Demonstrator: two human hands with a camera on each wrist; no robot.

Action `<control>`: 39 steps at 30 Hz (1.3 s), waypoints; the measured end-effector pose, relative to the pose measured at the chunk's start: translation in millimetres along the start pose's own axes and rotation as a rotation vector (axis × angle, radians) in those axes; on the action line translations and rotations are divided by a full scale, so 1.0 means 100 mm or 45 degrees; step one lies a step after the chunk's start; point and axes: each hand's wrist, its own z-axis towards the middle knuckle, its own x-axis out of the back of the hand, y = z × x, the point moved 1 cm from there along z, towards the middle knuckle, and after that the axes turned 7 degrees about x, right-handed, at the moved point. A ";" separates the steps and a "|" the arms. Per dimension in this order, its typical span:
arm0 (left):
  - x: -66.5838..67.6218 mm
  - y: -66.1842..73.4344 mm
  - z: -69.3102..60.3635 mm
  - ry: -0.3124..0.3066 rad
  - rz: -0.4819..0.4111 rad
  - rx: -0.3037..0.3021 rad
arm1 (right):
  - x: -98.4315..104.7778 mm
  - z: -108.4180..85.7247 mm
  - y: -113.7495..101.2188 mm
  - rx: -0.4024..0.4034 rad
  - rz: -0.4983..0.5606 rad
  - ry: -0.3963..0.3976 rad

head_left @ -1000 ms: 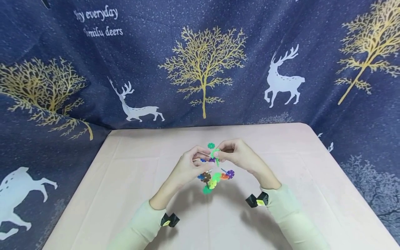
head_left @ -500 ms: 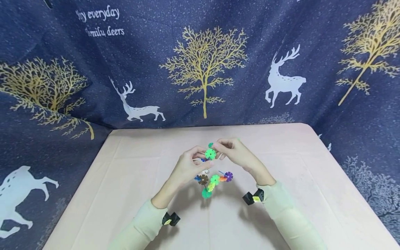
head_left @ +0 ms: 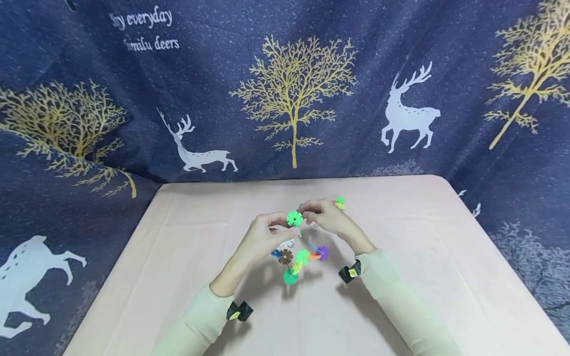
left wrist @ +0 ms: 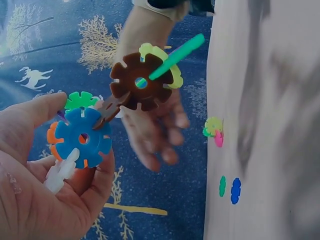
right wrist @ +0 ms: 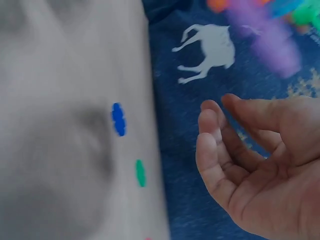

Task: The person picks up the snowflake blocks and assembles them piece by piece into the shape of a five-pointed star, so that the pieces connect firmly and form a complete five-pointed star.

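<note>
My left hand [head_left: 266,238] pinches an assembly of slotted plastic snowflake discs, held above the table. A bright green disc [head_left: 294,219] tops it at the fingertips in the head view. Below hang a brown disc [head_left: 285,256], a dark green disc [head_left: 291,277], a light green disc [head_left: 303,256] and a purple disc [head_left: 322,253]. In the left wrist view, a blue disc [left wrist: 82,138] and a clear white disc [left wrist: 62,171] sit by the fingers. My right hand [right wrist: 265,160] holds nothing, its fingers loosely bent, just right of the assembly.
On the pale table [head_left: 178,277], a loose blue disc [left wrist: 235,191] and green disc [left wrist: 222,186] lie beyond the hands. A small cluster of yellow, green and pink discs [head_left: 340,202] lies behind my right hand. A dark deer-print cloth [head_left: 196,89] hangs behind the table.
My right hand has let go of the bright green disc and moved slightly left. That disc now faces the camera. The assembly has shifted a little left, and the loose cluster has come into view.
</note>
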 end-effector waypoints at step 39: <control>0.08 -0.04 0.00 -0.073 -0.089 0.079 | -0.36 0.26 0.53 -0.116 -0.272 0.019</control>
